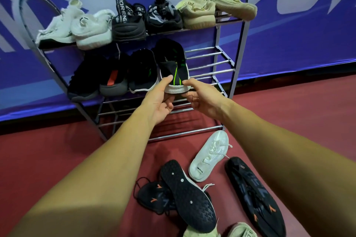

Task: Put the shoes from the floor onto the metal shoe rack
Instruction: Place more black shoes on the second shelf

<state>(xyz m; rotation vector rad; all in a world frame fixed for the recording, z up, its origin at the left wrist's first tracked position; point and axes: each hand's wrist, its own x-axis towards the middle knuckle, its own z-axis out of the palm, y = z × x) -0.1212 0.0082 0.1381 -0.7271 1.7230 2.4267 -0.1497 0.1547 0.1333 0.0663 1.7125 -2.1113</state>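
A black knit shoe with a green heel stripe and white sole (pixel 173 63) lies toe-first on the middle shelf of the metal shoe rack (pixel 212 63). My left hand (pixel 161 98) and my right hand (pixel 200 98) both pinch its heel from either side. Beside it on that shelf sit its black mate (pixel 142 71) and two more dark shoes. On the red floor lie a white sneaker (pixel 210 156), an upturned black-soled shoe (pixel 188 194), a black shoe with orange marks (pixel 154 198) and another black one (pixel 254 196).
The top shelf holds white (pixel 86 27), black (pixel 129 23) and beige shoes (pixel 200 13). The right half of the middle shelf and the bottom shelf (pixel 173 121) show bare rails. A blue banner wall (pixel 289 34) stands behind. Beige shoes (pixel 242 231) peek in at the bottom edge.
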